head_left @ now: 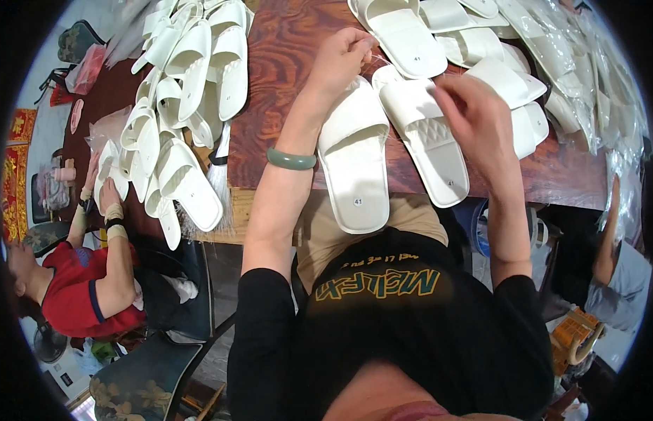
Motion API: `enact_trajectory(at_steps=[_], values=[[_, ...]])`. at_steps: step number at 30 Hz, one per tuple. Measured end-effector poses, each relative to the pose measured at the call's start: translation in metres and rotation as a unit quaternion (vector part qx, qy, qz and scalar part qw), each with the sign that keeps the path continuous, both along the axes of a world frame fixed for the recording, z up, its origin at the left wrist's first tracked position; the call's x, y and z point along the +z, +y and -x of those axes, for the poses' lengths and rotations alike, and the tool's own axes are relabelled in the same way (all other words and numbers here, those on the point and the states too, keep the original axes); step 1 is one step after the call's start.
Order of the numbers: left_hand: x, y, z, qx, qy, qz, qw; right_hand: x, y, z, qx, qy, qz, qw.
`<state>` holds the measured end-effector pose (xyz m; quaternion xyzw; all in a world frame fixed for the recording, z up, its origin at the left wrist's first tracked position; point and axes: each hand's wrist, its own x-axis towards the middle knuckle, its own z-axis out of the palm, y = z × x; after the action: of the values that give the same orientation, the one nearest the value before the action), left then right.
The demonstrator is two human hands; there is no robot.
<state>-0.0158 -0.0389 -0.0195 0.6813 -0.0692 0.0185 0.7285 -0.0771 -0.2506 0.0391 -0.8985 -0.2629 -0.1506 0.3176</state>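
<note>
Two white slippers lie side by side at the table's near edge, toes away from me: a left slipper (pixel 356 168) and a right slipper (pixel 435 151) with a quilted insole. My left hand (pixel 342 62) is at the left slipper's toe, fingertips pinched together. A thin pale strand shows near those fingertips, but what they grip is unclear. Over the right slipper's strap side hovers my right hand (pixel 478 119), its fingers loosely curved and slightly blurred, with nothing visible in them. Another white slipper (pixel 403 42) lies just beyond the pair.
White slippers (pixel 193 67) are heaped on the left. More slippers (pixel 505 81) lie at the right, beside clear plastic bags (pixel 561 56). A person in a red shirt (pixel 88 288) handles slippers on the left; another person's arm (pixel 607 231) shows at right. The wooden tabletop (pixel 277 63) ends near my lap.
</note>
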Motion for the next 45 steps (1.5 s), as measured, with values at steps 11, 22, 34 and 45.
enact_trajectory(at_steps=[11,22,34,45], values=[[0.004,-0.002,0.002,0.043,-0.005,0.09,0.995,-0.049,0.055,-0.058,0.1,0.23,-0.249,0.936],[0.015,-0.009,0.01,0.055,-0.003,0.074,0.996,-0.04,0.051,-0.053,0.041,0.098,-0.227,0.968],[0.016,-0.015,0.013,0.026,-0.045,0.09,0.995,-0.045,0.051,-0.057,0.027,0.101,-0.208,0.973],[0.016,-0.015,0.015,0.024,-0.054,0.075,0.995,-0.042,0.05,-0.055,0.054,0.08,-0.19,0.977]])
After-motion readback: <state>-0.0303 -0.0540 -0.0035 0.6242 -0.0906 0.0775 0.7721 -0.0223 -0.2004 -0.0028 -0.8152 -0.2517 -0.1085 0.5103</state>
